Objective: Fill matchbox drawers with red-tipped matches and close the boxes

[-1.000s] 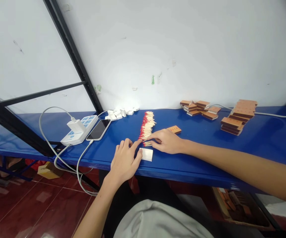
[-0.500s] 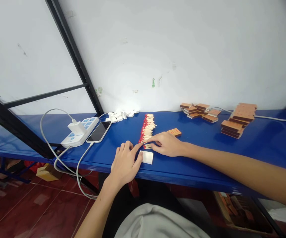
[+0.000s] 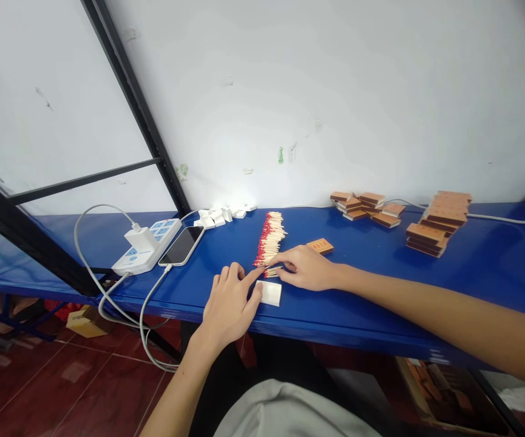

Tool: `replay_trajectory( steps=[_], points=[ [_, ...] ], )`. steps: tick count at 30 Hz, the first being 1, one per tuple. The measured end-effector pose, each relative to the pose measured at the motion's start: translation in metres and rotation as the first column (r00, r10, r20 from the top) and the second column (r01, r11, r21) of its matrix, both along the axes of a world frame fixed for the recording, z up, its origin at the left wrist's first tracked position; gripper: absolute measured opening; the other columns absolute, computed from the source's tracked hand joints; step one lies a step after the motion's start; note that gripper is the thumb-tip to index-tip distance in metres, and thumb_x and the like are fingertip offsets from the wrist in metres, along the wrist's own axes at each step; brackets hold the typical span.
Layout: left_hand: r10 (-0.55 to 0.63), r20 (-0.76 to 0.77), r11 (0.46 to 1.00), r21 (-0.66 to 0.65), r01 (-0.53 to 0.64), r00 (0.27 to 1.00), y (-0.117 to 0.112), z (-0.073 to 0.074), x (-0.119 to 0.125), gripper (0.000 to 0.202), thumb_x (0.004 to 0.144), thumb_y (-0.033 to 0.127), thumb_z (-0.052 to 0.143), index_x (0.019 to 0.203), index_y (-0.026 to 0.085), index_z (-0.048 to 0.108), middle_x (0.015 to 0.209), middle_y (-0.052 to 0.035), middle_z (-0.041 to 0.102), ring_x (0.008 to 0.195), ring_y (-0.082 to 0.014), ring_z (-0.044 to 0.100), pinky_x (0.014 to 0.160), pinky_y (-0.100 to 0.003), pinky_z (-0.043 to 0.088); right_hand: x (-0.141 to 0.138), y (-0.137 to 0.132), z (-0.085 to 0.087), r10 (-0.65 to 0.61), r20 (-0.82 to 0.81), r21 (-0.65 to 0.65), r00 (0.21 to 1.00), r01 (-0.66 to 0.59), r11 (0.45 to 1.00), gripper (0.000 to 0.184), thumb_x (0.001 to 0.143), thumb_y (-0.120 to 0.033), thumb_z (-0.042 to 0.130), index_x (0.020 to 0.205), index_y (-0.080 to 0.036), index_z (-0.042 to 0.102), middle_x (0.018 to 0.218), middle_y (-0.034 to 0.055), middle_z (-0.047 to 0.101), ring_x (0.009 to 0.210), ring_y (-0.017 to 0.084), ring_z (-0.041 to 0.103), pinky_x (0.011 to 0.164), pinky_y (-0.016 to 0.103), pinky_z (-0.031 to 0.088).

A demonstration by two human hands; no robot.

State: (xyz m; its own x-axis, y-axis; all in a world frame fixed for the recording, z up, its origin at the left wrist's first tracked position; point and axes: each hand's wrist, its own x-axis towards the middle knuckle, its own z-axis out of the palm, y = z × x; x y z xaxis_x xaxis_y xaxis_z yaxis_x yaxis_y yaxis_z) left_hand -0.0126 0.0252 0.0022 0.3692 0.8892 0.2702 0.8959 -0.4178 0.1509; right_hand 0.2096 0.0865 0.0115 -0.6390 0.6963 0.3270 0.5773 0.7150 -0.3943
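Note:
A long pile of red-headed matches (image 3: 271, 240) lies on the blue shelf, heads to the left. Just in front of it is a small group of matches (image 3: 273, 273), set slightly apart. My left hand (image 3: 231, 300) is open, its index fingertip at the heads of this group and its thumb at the edge of a white matchbox tray (image 3: 270, 294). From the right, my right hand (image 3: 305, 267) reaches in with its index fingertip at the near end of the pile. Its thumb is by the stick ends of the small group. Behind it sits an orange matchbox (image 3: 320, 246).
White matchbox trays (image 3: 216, 216) lie by the wall. Brown matchboxes (image 3: 366, 206) and a taller stack (image 3: 444, 218) are on the right. Left are a phone (image 3: 182, 245), a power strip (image 3: 146, 249) and cables. The shelf's front edge (image 3: 326, 332) runs close before me.
My right index finger has shifted slightly at the near end of the pile, and the small group shows more clearly apart. My left hand has barely moved. The view has tilted a little.

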Motion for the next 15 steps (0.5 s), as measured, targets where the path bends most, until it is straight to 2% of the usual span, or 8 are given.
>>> replay_trajectory(
  steps=[4, 9, 15],
  points=[
    [0.001, -0.005, 1.000, 0.001, -0.001, 1.000, -0.0002, -0.0008, 0.0001, 0.043, 0.105, 0.041, 0.032, 0.142, 0.034, 0.053, 0.105, -0.0062, 0.052, 0.098, -0.0247, 0.049, 0.084, -0.042, 0.040, 0.0002, 0.0012, -0.0018, -0.019, -0.005, 0.008, 1.000, 0.019, 1.000, 0.031, 0.088, -0.019, 0.057, 0.113, -0.019, 0.074, 0.059, -0.0038, 0.057, 0.053, 0.010, 0.048, 0.057, 0.024, 0.030],
    [-0.005, -0.001, 1.000, 0.001, 0.005, 1.000, -0.0001, -0.0007, -0.0006, 0.043, 0.105, 0.041, 0.031, 0.143, 0.035, 0.052, 0.105, -0.0058, 0.052, 0.098, -0.0246, 0.049, 0.084, -0.042, 0.040, -0.0005, 0.0003, -0.0013, -0.024, 0.007, 0.028, 1.000, 0.024, 0.999, 0.031, 0.088, -0.019, 0.055, 0.112, -0.017, 0.075, 0.066, -0.0004, 0.065, 0.059, 0.012, 0.054, 0.061, 0.024, 0.035],
    [-0.004, 0.003, 1.000, 0.005, 0.004, 1.000, 0.0005, -0.0005, -0.0007, 0.043, 0.105, 0.040, 0.032, 0.142, 0.036, 0.052, 0.104, -0.0054, 0.051, 0.097, -0.0244, 0.049, 0.084, -0.042, 0.039, -0.0014, -0.0008, -0.0005, -0.020, 0.004, 0.028, 1.000, 0.020, 0.999, 0.031, 0.089, -0.019, 0.056, 0.112, -0.017, 0.075, 0.067, 0.0006, 0.068, 0.058, 0.013, 0.056, 0.061, 0.024, 0.036]
  ],
)
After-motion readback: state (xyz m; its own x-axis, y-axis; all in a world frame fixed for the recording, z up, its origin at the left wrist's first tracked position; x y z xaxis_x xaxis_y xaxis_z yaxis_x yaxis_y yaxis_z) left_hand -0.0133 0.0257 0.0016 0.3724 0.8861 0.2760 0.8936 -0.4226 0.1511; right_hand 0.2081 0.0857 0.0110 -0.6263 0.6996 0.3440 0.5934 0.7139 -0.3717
